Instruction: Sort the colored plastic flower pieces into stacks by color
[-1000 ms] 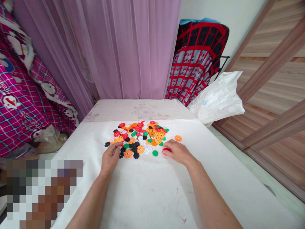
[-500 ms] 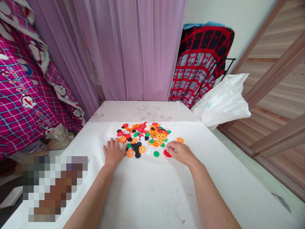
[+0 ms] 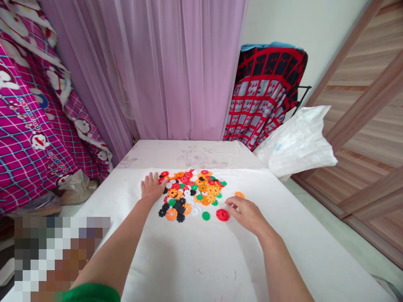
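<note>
A heap of plastic snowflake building discs (image 3: 209,193) in orange, red, green, black and white is spread over the white cloth. My left hand (image 3: 153,187) rests at the heap's left edge, fingers spread, its thumb by red and black discs. To the right, my right hand (image 3: 246,211) is loosely curved, with a gap between thumb and fingers and no disc visible there. Just left of its thumb lie red discs (image 3: 222,215), seemingly overlapping. A single green disc (image 3: 205,216) lies beside them, and an orange disc (image 3: 239,195) is partly hidden behind the right hand.
The white-covered table (image 3: 195,256) has a flowered cloth strip (image 3: 195,155) at its far end. A white plastic bag (image 3: 297,142) hangs at the far right corner. Purple curtains (image 3: 179,71) stand behind, and a wooden cabinet (image 3: 355,147) is on the right.
My left hand has moved away from me along the heap's left edge, uncovering black discs. My right hand has shifted right, off the red discs. The view has tilted slightly up.
</note>
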`<state>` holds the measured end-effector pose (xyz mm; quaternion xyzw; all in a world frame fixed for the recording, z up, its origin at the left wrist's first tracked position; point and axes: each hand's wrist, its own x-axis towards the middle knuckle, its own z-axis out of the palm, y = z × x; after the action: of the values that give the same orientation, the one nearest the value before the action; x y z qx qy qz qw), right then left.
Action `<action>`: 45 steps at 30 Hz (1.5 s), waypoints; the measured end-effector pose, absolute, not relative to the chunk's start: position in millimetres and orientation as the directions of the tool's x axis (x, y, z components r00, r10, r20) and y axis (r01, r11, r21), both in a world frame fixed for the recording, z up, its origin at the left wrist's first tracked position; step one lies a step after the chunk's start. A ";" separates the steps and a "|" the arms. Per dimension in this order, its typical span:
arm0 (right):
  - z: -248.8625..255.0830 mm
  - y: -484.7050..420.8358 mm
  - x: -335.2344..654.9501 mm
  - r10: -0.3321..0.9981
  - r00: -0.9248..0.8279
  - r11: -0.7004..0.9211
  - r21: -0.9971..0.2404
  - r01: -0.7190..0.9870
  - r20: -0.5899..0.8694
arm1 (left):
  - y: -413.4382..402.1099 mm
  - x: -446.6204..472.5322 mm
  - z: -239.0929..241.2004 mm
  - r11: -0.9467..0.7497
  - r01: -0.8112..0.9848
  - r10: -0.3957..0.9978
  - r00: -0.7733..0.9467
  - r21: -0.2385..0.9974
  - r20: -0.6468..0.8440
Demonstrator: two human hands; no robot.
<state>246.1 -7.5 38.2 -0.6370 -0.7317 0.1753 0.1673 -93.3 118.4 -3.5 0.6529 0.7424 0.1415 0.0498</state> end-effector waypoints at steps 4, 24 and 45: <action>33.9 -7.1 246.7 0.994 -0.112 0.098 -0.465 0.880 -0.002 | 139.8 -85.4 -4.9 -0.032 0.955 0.997 0.011 0.294 0.072; 19.6 92.5 169.2 0.991 0.068 -0.100 -0.307 0.946 -0.115 | 48.1 -96.7 -25.0 -0.360 0.916 0.932 0.343 0.176 0.120; 12.3 47.8 241.9 0.999 0.040 -0.034 -0.498 0.867 0.001 | 35.7 -61.8 -17.3 -0.356 0.920 0.924 0.320 0.166 0.210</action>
<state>241.9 47.8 12.3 -0.6966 -0.6697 0.1780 0.1860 -61.8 35.7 -17.3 0.8122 0.5675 0.1349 0.0077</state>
